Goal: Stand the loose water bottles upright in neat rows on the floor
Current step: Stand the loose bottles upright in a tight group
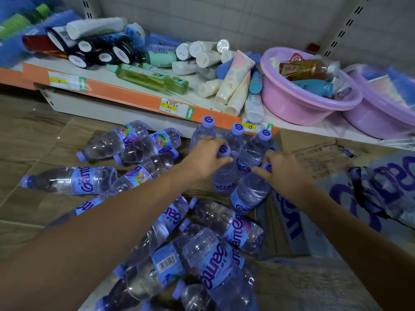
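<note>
Shop aisle, head view: wood-pattern floor [27,131] in front of a low shelf [134,97] with an orange price strip. On flattened cardboard [314,158] just below the shelf edge stands a cluster of upright water bottles with purple caps. Three form the back row [233,138], close beside each other under the shelf lip. In front of them, the left hand [205,157] curls its fingers round the neck and cap of a fourth upright bottle [224,176], and the right hand [285,169] grips the top of a fifth upright bottle [249,194], whose cap is mostly hidden by the fingers. The two held bottles stand just beside each other and touch or nearly touch the back row.

Loose bottles lie on their sides around the cluster: a group to the left [107,158] on the floor, and a heap in the foreground [202,254], piled over one another between the forearms.

On the shelf lie assorted toiletry tubes and bottles [233,86] in disorder, and a pink plastic basin [298,104] holds more containers; a second basin [381,117] sits to its right. Crumpled printed plastic wrap [370,194] lies at right on the cardboard.
</note>
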Motion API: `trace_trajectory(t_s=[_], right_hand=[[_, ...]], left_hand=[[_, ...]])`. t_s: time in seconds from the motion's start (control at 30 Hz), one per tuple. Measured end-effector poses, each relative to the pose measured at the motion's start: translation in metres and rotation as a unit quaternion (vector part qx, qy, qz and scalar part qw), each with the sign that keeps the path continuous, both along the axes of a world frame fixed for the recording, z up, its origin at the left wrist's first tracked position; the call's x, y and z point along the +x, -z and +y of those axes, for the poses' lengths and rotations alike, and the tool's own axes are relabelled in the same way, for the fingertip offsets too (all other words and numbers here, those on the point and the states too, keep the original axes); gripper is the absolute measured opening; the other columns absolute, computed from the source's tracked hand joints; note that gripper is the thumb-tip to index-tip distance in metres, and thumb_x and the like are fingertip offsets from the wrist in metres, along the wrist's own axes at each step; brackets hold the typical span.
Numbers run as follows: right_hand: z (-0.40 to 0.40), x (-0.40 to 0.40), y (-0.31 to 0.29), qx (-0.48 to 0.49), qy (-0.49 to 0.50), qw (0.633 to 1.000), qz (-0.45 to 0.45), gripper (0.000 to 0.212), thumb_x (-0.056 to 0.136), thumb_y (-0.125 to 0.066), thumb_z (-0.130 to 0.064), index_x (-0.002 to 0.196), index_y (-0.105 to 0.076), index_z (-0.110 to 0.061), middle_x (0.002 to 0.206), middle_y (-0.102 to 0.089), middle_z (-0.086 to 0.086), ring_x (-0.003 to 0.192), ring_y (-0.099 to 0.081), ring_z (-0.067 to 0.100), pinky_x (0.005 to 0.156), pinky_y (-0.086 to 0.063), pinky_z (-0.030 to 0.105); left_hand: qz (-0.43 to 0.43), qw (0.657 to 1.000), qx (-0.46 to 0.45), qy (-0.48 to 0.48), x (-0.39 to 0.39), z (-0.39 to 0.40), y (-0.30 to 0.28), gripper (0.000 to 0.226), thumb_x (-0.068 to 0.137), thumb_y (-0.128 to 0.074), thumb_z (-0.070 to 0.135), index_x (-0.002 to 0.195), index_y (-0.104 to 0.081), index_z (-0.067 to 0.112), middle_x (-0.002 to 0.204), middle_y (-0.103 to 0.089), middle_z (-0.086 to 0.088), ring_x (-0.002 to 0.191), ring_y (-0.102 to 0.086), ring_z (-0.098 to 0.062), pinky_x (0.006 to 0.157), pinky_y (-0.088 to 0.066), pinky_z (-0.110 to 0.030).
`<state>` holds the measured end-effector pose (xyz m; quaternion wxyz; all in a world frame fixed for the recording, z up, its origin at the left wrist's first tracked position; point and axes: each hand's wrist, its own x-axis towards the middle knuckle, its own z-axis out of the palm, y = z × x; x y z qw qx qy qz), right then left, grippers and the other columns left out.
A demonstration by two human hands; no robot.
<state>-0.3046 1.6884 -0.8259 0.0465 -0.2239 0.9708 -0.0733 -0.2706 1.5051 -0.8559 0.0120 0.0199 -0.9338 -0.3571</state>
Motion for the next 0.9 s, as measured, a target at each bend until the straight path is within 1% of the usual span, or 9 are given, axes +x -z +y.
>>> trace_trajectory(t_s=[0.07, 0.13, 0.17, 0.27, 0.4, 0.53, 0.63, 0.8, 0.9], right_hand=[[0.002, 0.005, 0.003, 0.005, -0.035, 0.999, -0.016, 0.028, 0.081, -0.066, -0.034, 0.089, -0.051, -0.012, 0.089, -0.044, 0.005, 0.080, -0.050, 0.026, 0.067, -0.038, 0.033], [0.010, 0.009, 0.004, 0.045, -0.072, 0.996, -0.032, 0.029, 0.081, -0.065, -0.029, 0.099, -0.052, -0.011, 0.095, -0.046, 0.004, 0.086, -0.050, 0.025, 0.069, -0.034, 0.030], [0.015, 0.009, 0.005, 0.040, -0.075, 0.996, -0.036, 0.027, 0.081, -0.065, -0.026, 0.098, -0.051, -0.011, 0.096, -0.050, 0.005, 0.088, -0.051, 0.026, 0.070, -0.036, 0.031], [0.024, 0.008, 0.006, -0.027, -0.032, 0.998, -0.048, 0.021, 0.080, -0.068, -0.019, 0.090, -0.051, -0.011, 0.094, -0.057, 0.012, 0.085, -0.052, 0.029, 0.073, -0.043, 0.036], [0.015, 0.004, 0.002, -0.048, -0.016, 0.999, -0.012, 0.023, 0.081, -0.066, -0.015, 0.096, -0.055, -0.003, 0.091, -0.056, 0.014, 0.079, -0.050, 0.027, 0.068, -0.039, 0.034], [0.015, 0.001, -0.004, -0.075, 0.006, 0.997, 0.010, 0.020, 0.080, -0.067, -0.014, 0.095, -0.058, -0.005, 0.088, -0.058, 0.013, 0.080, -0.052, 0.028, 0.067, -0.040, 0.033], [0.016, -0.001, -0.004, -0.102, 0.030, 0.994, 0.029, 0.020, 0.079, -0.067, -0.013, 0.096, -0.060, -0.006, 0.092, -0.061, 0.014, 0.080, -0.051, 0.025, 0.070, -0.038, 0.030], [0.007, -0.004, 0.009, -0.057, 0.017, 0.998, 0.036, 0.026, 0.081, -0.064, -0.013, 0.105, -0.057, -0.005, 0.106, -0.057, 0.021, 0.093, -0.055, 0.037, 0.078, -0.047, 0.041], [0.007, -0.012, 0.014, -0.054, 0.025, 0.998, 0.007, 0.026, 0.083, -0.063, -0.014, 0.106, -0.056, -0.005, 0.108, -0.057, 0.021, 0.095, -0.055, 0.036, 0.081, -0.047, 0.041]], left_hand=[[-0.011, 0.999, -0.010, 0.033, -0.003, 0.009, -0.001, 0.045, 0.086, -0.060, 0.021, 0.128, -0.048, 0.011, 0.125, -0.050, -0.014, 0.117, -0.048, -0.029, 0.097, -0.039, -0.034], [-0.007, 0.999, -0.028, 0.046, -0.004, 0.016, -0.001, 0.042, 0.086, -0.060, 0.019, 0.125, -0.049, 0.010, 0.124, -0.050, -0.015, 0.116, -0.048, -0.031, 0.097, -0.041, -0.038], [-0.011, 0.998, -0.032, 0.048, -0.004, 0.019, -0.001, 0.042, 0.086, -0.060, 0.020, 0.125, -0.049, 0.010, 0.123, -0.050, -0.016, 0.115, -0.049, -0.032, 0.096, -0.042, -0.039], [-0.023, 0.997, -0.042, 0.052, -0.007, 0.028, -0.001, 0.045, 0.086, -0.061, 0.024, 0.125, -0.048, 0.007, 0.125, -0.049, -0.017, 0.117, -0.048, -0.034, 0.096, -0.042, -0.041], [-0.027, 0.998, -0.052, 0.004, -0.013, 0.044, -0.003, 0.042, 0.087, -0.059, 0.028, 0.119, -0.047, 0.002, 0.126, -0.046, -0.019, 0.116, -0.047, -0.035, 0.091, -0.040, -0.040], [-0.019, 0.998, -0.057, 0.014, -0.016, 0.038, -0.006, 0.028, 0.089, -0.056, 0.017, 0.110, -0.052, -0.001, 0.122, -0.048, -0.020, 0.111, -0.049, -0.036, 0.088, -0.039, -0.040], [-0.010, 0.997, -0.060, 0.040, -0.015, 0.025, -0.009, 0.026, 0.088, -0.055, 0.015, 0.109, -0.056, -0.001, 0.118, -0.052, -0.020, 0.109, -0.051, -0.034, 0.089, -0.039, -0.036], [-0.020, 0.995, -0.072, 0.070, -0.015, 0.021, -0.009, 0.028, 0.089, -0.055, 0.018, 0.111, -0.056, 0.000, 0.117, -0.052, -0.020, 0.109, -0.050, -0.034, 0.088, -0.038, -0.036], [-0.020, 0.994, -0.078, 0.074, -0.016, 0.022, -0.008, 0.030, 0.089, -0.055, 0.020, 0.112, -0.055, 0.001, 0.119, -0.051, -0.019, 0.111, -0.049, -0.033, 0.091, -0.038, -0.035]])
